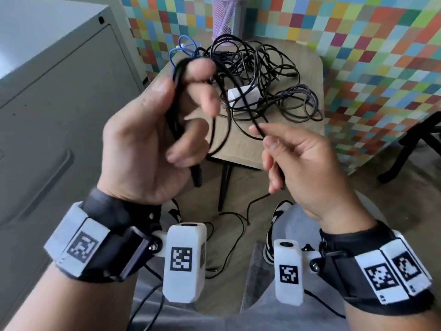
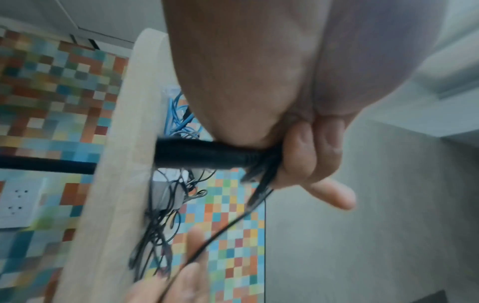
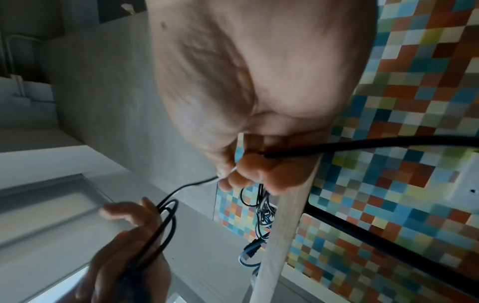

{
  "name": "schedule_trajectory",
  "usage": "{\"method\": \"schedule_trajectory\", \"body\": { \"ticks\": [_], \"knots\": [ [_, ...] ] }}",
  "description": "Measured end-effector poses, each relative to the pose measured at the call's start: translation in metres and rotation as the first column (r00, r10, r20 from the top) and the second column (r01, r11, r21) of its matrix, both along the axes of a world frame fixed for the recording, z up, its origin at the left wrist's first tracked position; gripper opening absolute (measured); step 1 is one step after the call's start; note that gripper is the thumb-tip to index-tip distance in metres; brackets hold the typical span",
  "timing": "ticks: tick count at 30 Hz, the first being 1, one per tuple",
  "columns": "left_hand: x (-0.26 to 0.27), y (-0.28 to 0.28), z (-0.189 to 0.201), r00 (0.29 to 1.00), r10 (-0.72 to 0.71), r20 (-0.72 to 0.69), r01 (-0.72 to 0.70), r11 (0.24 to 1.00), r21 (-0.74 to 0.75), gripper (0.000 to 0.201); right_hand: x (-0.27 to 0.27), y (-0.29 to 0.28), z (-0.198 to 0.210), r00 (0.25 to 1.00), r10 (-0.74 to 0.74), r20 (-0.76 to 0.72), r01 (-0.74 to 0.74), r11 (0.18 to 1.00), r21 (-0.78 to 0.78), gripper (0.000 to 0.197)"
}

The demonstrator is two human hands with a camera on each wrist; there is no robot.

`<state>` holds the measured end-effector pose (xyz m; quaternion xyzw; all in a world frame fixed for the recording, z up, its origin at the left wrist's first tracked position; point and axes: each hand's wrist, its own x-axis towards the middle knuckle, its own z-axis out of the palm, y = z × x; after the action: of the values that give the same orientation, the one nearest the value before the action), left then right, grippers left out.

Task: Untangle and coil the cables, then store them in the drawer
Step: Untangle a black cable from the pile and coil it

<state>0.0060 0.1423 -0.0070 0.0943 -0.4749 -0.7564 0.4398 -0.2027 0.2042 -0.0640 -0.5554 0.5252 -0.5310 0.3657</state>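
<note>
My left hand is raised over the table's near edge and grips several loops of a black cable, whose plug end hangs below the palm. From the loops the same cable runs right to my right hand, which pinches it between thumb and forefinger; its tail drops to the floor. In the left wrist view the fingers curl round the bundled cable. In the right wrist view the fingertips pinch the cable. A tangled heap of black cables lies on the small wooden table.
A blue cable lies at the heap's back left, a white adapter block sits inside the heap, and a purple mesh cup stands behind. A grey drawer cabinet stands to the left, closed. A black chair base is at the right.
</note>
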Motion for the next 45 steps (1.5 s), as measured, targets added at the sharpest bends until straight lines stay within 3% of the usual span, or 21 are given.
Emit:
{"method": "schedule_trajectory", "body": {
  "ticks": [3, 7, 9, 11, 14, 16, 19, 23, 26, 30, 33, 36, 39, 42, 45],
  "knots": [
    [0.002, 0.001, 0.005, 0.99, 0.139, 0.025, -0.138, 0.99, -0.037, 0.04, 0.006, 0.001, 0.002, 0.99, -0.021, -0.138, 0.036, 0.994, 0.105, 0.027],
    [-0.009, 0.007, -0.004, 0.971, 0.16, 0.18, -0.137, 0.981, -0.136, 0.036, 0.03, 0.008, 0.007, 0.895, 0.084, -0.438, -0.024, 0.99, 0.142, 0.022],
    [-0.015, 0.01, -0.011, 0.907, 0.223, 0.356, -0.141, 0.96, -0.243, 0.033, 0.038, 0.01, 0.008, 0.845, 0.126, -0.52, -0.053, 0.987, 0.153, 0.028],
    [-0.017, 0.011, -0.015, 0.82, 0.276, 0.501, -0.098, 0.931, -0.352, 0.031, 0.042, 0.011, 0.012, 0.817, 0.164, -0.552, -0.089, 0.983, 0.16, 0.019],
    [-0.012, 0.007, -0.019, 0.668, 0.377, 0.641, 0.055, 0.835, -0.548, 0.032, 0.038, 0.015, 0.021, 0.846, 0.168, -0.507, -0.127, 0.985, 0.115, 0.011],
    [-0.01, 0.008, -0.019, 0.574, 0.379, 0.726, 0.173, 0.81, -0.56, 0.03, 0.028, 0.018, 0.027, 0.886, 0.175, -0.43, -0.162, 0.985, 0.066, 0.013],
    [-0.011, 0.014, -0.012, 0.567, 0.2, 0.799, 0.273, 0.869, -0.412, 0.019, 0.006, 0.021, 0.037, 0.931, 0.196, -0.307, -0.195, 0.98, 0.035, 0.013],
    [-0.013, 0.014, -0.012, 0.568, 0.071, 0.82, 0.321, 0.898, -0.301, 0.036, -0.012, 0.023, 0.039, 0.956, 0.112, -0.272, -0.121, 0.993, -0.016, 0.019],
    [-0.009, 0.008, -0.016, 0.638, -0.075, 0.766, 0.304, 0.939, -0.162, 0.046, -0.011, 0.018, 0.028, 0.956, 0.083, -0.28, -0.094, 0.995, -0.024, 0.028],
    [-0.006, 0.005, -0.018, 0.755, -0.13, 0.642, 0.259, 0.96, -0.11, 0.042, -0.003, 0.011, 0.025, 0.955, 0.146, -0.258, -0.16, 0.986, -0.036, 0.02],
    [-0.009, 0.007, -0.02, 0.826, -0.169, 0.537, 0.236, 0.97, -0.059, 0.037, 0.004, 0.008, 0.022, 0.971, 0.209, -0.114, -0.218, 0.973, -0.075, 0.022],
    [-0.009, 0.006, -0.017, 0.918, -0.175, 0.356, 0.19, 0.982, -0.008, 0.033, 0.004, 0.003, 0.011, 0.992, 0.099, 0.076, -0.089, 0.989, -0.121, 0.016],
    [-0.007, 0.005, -0.013, 0.974, -0.157, 0.163, 0.151, 0.987, 0.05, 0.033, 0.003, -0.001, 0.003, 0.976, 0.007, 0.219, 0.013, 0.996, -0.092, 0.022],
    [-0.007, 0.006, -0.008, 0.994, -0.105, -0.007, 0.105, 0.992, 0.067, 0.034, 0.015, 0.0, 0.0, 0.981, -0.045, 0.188, 0.043, 0.999, 0.013, 0.023],
    [-0.007, 0.006, -0.003, 0.993, 0.027, -0.117, -0.022, 0.999, 0.05, 0.036, 0.033, 0.002, -0.002, 1.0, -0.015, 0.005, 0.014, 0.992, 0.124, 0.025]
  ]
}}
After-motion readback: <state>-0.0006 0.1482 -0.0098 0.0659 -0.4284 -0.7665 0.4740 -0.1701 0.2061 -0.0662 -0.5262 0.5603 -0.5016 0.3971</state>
